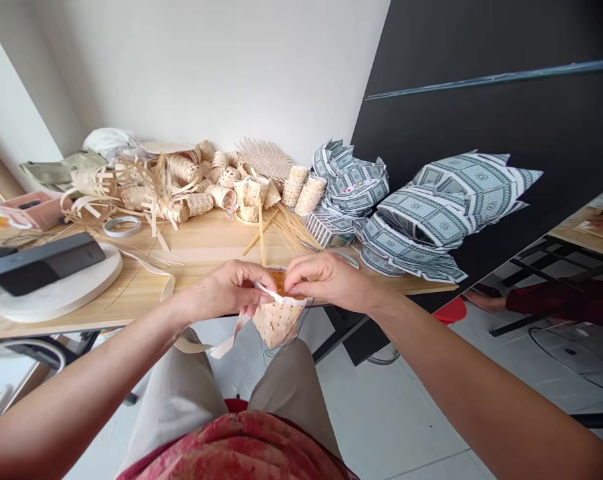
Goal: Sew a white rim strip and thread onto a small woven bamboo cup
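Pinching white edge of basket at ten o'clock with left hand; can't tell grip of right hand at two. Looks woven already, with loose strip left at eight.

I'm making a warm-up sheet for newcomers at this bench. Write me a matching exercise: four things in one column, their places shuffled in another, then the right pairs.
Things
1. Small basket woven from pale strips
2. Black box-shaped object
3. White ring-shaped roll of tape
4. Large folded shapes of patterned blue-grey and white card

Places
A. On the round pale slab
B. In front of the black panel
C. Rim between the person's left hand and right hand
D. Flat on the light wooden tabletop

Pairs: 1-C, 2-A, 3-D, 4-B
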`<state>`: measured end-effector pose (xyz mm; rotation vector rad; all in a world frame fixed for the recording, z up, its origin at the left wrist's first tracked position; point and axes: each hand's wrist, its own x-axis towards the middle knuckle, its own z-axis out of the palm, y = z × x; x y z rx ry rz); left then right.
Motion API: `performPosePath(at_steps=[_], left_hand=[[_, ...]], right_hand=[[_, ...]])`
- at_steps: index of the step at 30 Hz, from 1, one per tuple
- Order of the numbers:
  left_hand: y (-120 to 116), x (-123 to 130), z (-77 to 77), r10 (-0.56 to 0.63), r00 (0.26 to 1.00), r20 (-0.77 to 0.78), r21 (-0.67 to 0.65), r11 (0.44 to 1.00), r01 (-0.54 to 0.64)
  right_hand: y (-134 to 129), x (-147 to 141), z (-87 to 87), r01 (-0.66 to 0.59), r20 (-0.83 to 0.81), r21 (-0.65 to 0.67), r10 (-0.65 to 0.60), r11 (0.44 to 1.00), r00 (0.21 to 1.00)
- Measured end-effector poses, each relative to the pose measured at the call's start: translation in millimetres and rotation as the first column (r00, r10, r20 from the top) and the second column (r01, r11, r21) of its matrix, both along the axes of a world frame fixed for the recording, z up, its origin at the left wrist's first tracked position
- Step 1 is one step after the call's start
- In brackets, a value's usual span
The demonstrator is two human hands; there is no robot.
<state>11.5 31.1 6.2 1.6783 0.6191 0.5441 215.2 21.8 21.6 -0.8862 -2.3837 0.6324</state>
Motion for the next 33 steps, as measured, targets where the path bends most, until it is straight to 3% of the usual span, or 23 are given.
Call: performPosePath(at_steps=[3,6,9,12,15,19,22,24,26,29,31,33], left_hand=[[0.0,1.8,-2.5,0.018,1.0,0.003,-0.01,1.0,-0.018],[-0.3,2.2,-4.3,0.038,0.999,-0.01,0.086,0.996,-0.037],[-0.2,-0.7,-3.4,0.131,0.991,-0.013,0.281,0.952,-0.122],[0.3,-4.2,-0.1,0.244,0.969,0.022,0.542,0.812,-0.217],[0.0,-4.6,3.8,0.331,0.942,0.061,0.683,0.674,-0.281],[-1.9,-2.5,6.4,0.359,0.933,0.03,0.746,0.613,-0.26],[-1.5,-2.5,3.3,0.335,0.942,0.005,0.76,0.611,-0.221],[0.0,-2.9,-0.5,0.328,0.944,0.027,0.757,0.611,-0.234],[1.3,-3.1,-4.0,0.329,0.941,0.08,0.749,0.603,-0.275],[1.4,-3.5,-7.1,0.338,0.931,0.138,0.761,0.565,-0.318],[0.5,-5.1,-8.6,0.366,0.918,0.155,0.797,0.502,-0.335],[-0.3,-8.0,-11.0,0.413,0.89,0.192,0.836,0.406,-0.369]], right_hand=[[5.8,-3.3,-4.9,-0.07,0.01,0.032,0.07,0.997,0.997],[9.5,-5.2,-1.7,-0.116,0.022,0.063,0.115,0.991,0.993],[6.3,-5.1,10.1,0.032,-0.026,0.231,-0.027,0.972,0.999],[-5.5,-10.0,18.2,0.205,-0.122,0.503,-0.166,0.839,0.978],[-16.6,-21.9,12.2,0.113,-0.023,0.709,-0.138,0.696,0.99],[-19.2,-34.1,-3.2,0.021,0.111,0.852,-0.219,0.523,0.969],[-25.8,-40.6,-6.2,-0.018,0.135,0.887,-0.224,0.461,0.965],[-37.4,-48.6,-6.1,-0.091,0.161,0.876,-0.11,0.474,0.981],[-50.9,-59.2,-7.6,-0.113,0.118,0.835,0.026,0.539,0.993],[-62.5,-70.5,-14.5,0.001,-0.048,0.658,0.04,0.753,0.998],[-62.6,-69.9,-21.3,0.043,-0.138,0.544,0.039,0.838,0.99],[-61.0,-63.1,-29.9,0.087,-0.243,0.458,0.031,0.885,0.97]])
